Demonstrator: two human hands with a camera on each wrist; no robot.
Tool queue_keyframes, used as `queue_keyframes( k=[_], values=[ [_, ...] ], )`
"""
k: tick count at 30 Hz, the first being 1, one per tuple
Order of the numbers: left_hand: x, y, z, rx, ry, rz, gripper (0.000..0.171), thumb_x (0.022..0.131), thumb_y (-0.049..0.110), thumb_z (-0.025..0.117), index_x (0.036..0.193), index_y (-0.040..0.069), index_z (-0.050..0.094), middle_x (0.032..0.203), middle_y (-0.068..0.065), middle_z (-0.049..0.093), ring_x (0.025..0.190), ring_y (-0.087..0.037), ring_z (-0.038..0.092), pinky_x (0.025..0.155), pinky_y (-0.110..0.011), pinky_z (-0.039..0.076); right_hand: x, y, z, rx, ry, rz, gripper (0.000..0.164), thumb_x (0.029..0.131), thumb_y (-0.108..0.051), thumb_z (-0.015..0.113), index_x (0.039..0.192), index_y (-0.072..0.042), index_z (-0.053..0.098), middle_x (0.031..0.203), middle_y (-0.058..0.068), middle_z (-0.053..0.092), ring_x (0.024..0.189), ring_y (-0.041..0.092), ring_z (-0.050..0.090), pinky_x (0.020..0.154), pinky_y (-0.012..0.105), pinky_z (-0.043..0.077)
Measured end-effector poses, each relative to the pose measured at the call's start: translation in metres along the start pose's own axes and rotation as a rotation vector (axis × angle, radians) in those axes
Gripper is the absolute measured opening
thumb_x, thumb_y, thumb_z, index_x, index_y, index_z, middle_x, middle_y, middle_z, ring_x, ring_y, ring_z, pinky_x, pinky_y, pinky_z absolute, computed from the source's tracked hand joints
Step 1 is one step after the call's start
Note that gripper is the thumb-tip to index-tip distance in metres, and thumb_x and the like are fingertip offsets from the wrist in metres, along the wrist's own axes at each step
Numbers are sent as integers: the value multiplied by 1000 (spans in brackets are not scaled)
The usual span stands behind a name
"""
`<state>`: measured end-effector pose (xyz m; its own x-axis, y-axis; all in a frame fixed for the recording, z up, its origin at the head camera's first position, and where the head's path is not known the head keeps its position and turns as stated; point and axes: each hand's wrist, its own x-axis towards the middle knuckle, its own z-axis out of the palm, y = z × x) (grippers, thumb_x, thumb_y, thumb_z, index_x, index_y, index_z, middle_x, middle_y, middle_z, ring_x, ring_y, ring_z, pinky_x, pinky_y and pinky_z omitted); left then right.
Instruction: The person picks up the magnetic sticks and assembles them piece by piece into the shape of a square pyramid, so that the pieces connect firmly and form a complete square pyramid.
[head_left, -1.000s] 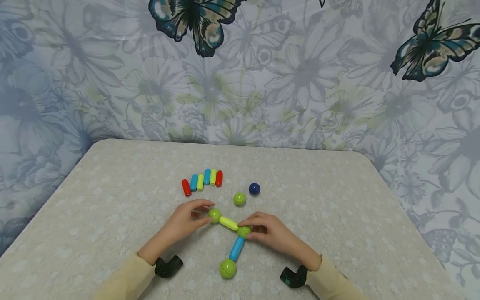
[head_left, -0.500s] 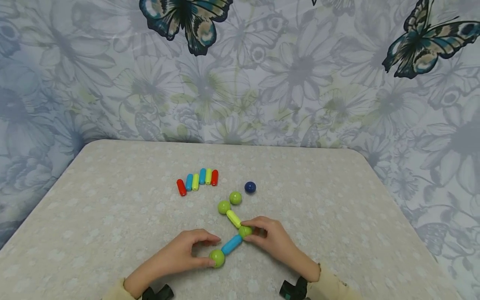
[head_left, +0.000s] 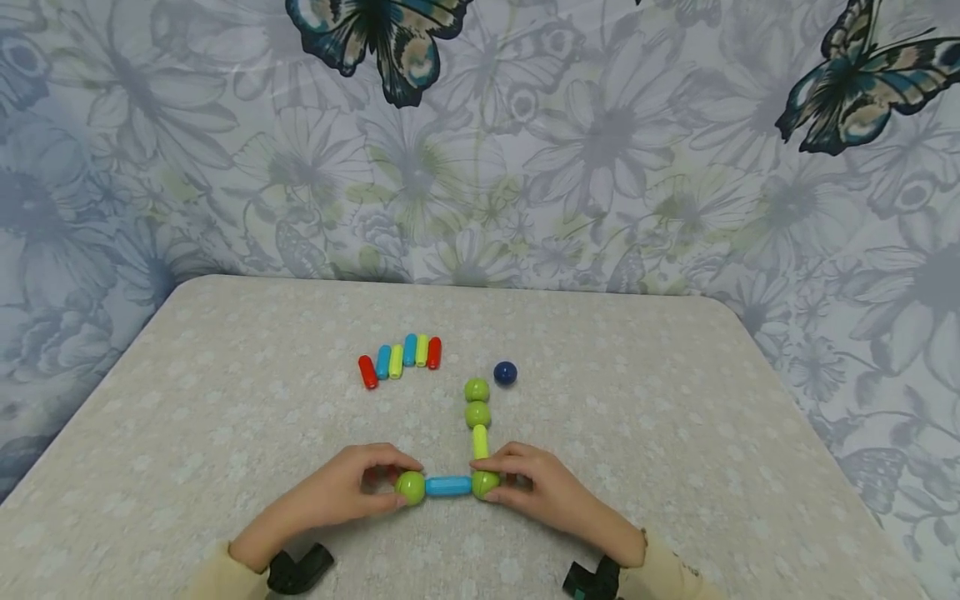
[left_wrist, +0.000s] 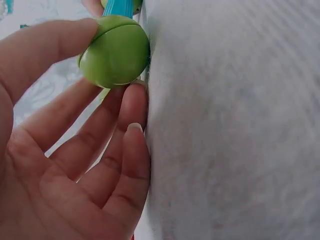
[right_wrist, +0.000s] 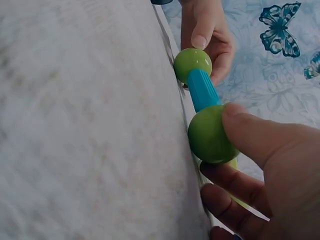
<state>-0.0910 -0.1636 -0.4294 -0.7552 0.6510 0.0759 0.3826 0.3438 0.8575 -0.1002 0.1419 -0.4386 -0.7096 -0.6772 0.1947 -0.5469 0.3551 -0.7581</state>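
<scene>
Joined on your bench [head_left: 225,433], between and beyond your two hands: near-left green ball [head_left: 411,489], pinched by the thumb and fingers of your left hand [head_left: 345,486], closed to ball's width; blue rod [head_left: 448,487]; corner green ball [head_left: 483,486], gripped likewise by your right hand [head_left: 547,485]; yellow-green rod [head_left: 480,442]; far green ball [head_left: 477,414]. Changed within the last half second: blue rod, from slanting to straight across; yellow-green rod, from leaning left to pointing directly away, its ball now in line with a loose green ball [head_left: 477,389], touching or nearly so. Judged effect: both rods at roughly a right angle, squared to you.
</scene>
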Motion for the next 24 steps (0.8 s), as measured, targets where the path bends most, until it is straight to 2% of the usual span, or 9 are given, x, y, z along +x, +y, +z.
queue_keyframes(
  k=[5, 7, 9, 12, 14, 16, 18, 21, 24],
  values=[
    [4, 1, -8, 1, 8, -20, 33, 86, 26, 70, 114, 8, 65, 100, 5, 64, 83, -14, 57, 67, -27, 48, -1, 0, 0, 4, 4, 18, 38, 87, -31, 66, 122, -17, 64, 102, -11, 59, 78, 5, 53, 64, 22, 47],
    [9, 0, -18, 11, 58, -34, 33, 87, 25, 69, 114, 6, 65, 103, 1, 64, 87, -15, 58, 71, -30, 49, -1, 0, 0, 8, 9, 25, 38, 87, -31, 66, 122, -17, 64, 101, -11, 59, 78, 5, 53, 64, 22, 47],
    [16, -3, -32, 46, 181, -62, 32, 88, 21, 68, 115, 4, 64, 107, -5, 64, 92, -19, 59, 76, -34, 49, -1, 1, 0, 12, 15, 29, 38, 87, -32, 66, 122, -17, 65, 101, -11, 59, 78, 6, 53, 64, 22, 47],
    [27, -11, -53, 153, 412, -172, 40, 87, 16, 70, 122, 2, 58, 116, -13, 58, 98, -28, 57, 78, -43, 49, 0, 2, 1, 23, 19, 25, 38, 87, -32, 66, 121, -16, 65, 100, -10, 59, 77, 6, 53, 64, 22, 48],
    [34, -19, -63, 225, 498, -257, 50, 85, 16, 71, 129, 0, 52, 121, -20, 52, 101, -34, 54, 78, -48, 47, -1, 3, 2, 34, 20, 22, 37, 87, -31, 66, 121, -16, 65, 100, -10, 59, 77, 6, 53, 64, 22, 48],
    [40, -27, -67, 286, 494, -319, 59, 84, 18, 72, 132, -4, 46, 123, -26, 46, 102, -38, 52, 79, -51, 46, -1, 4, 3, 46, 19, 18, 37, 87, -31, 66, 121, -15, 65, 101, -9, 60, 77, 6, 52, 64, 23, 48],
    [45, -33, -67, 316, 457, -340, 64, 83, 19, 73, 133, -9, 43, 123, -30, 44, 102, -41, 51, 81, -53, 44, -2, 5, 4, 52, 20, 15, 37, 87, -30, 66, 121, -15, 65, 100, -9, 59, 76, 6, 52, 64, 22, 48],
    [51, -40, -65, 335, 451, -324, 63, 82, 17, 73, 130, -13, 45, 118, -32, 45, 100, -41, 52, 82, -52, 44, -2, 6, 5, 52, 24, 9, 36, 87, -30, 66, 121, -16, 65, 100, -9, 59, 76, 6, 51, 63, 22, 47],
    [53, -43, -63, 345, 486, -317, 58, 82, 12, 73, 128, -12, 48, 116, -30, 47, 98, -40, 53, 80, -50, 45, -1, 6, 4, 43, 29, 6, 36, 87, -30, 66, 121, -17, 65, 99, -10, 59, 75, 6, 51, 62, 22, 47]
  ],
)
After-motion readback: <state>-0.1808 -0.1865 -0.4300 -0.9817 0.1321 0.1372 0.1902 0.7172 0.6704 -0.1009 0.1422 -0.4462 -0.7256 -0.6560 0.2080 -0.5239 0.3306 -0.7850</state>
